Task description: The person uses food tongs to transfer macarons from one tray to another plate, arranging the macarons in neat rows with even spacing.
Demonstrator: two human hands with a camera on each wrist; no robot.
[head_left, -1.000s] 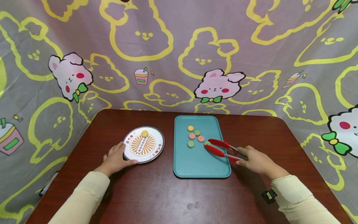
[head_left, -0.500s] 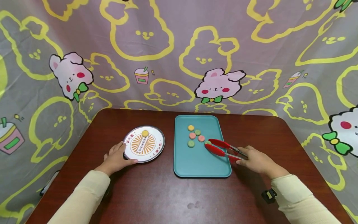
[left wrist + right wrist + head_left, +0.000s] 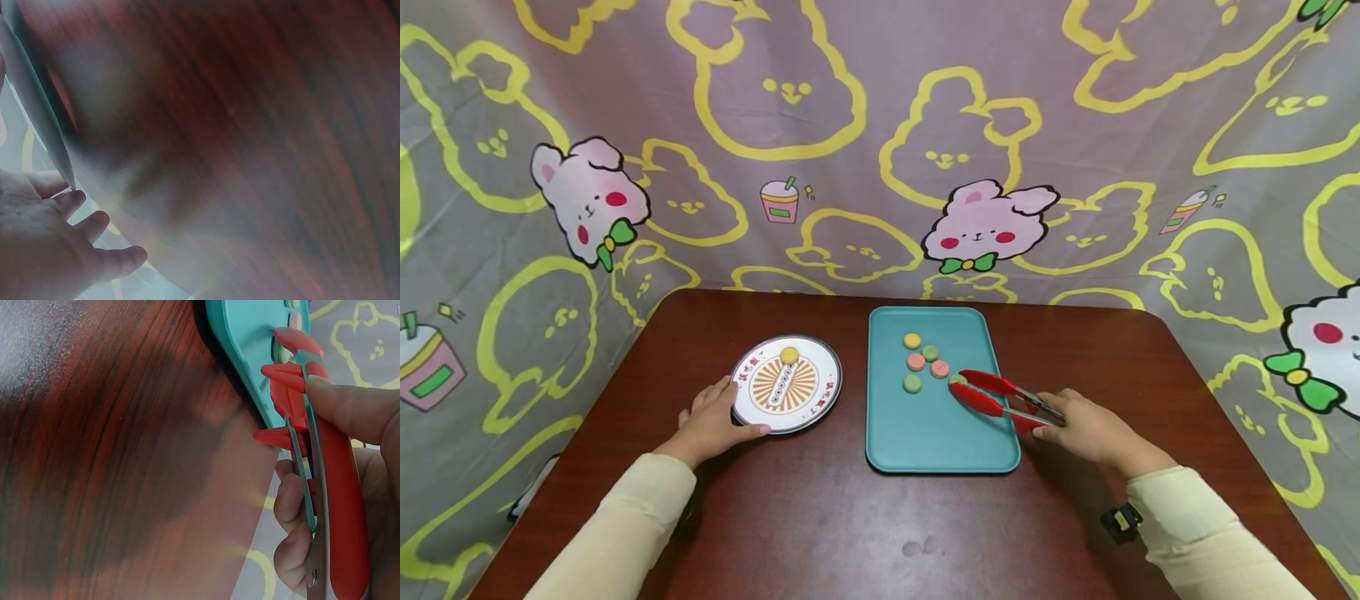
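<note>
My left hand (image 3: 707,421) rests at the near-left rim of a white patterned plate (image 3: 814,354), thumb along the front edge and fingers spread at the side. In the left wrist view, the fingers (image 3: 90,228) lie close by the plate's edge. A yellow macaron (image 3: 789,356) sits on the plate. With my right hand (image 3: 1086,429) I grip red-tipped metal tongs (image 3: 977,401) over the teal tray (image 3: 925,437). Between the tong tips is a green macaron (image 3: 957,381), partly hidden. The right wrist view shows my thumb on the red handle (image 3: 344,506).
On the tray also lie a yellow macaron (image 3: 912,341), two pink macarons (image 3: 916,362) and two green macarons (image 3: 912,383). The dark wooden table (image 3: 820,517) ends at a cartoon-printed cloth (image 3: 850,108) at the back and sides.
</note>
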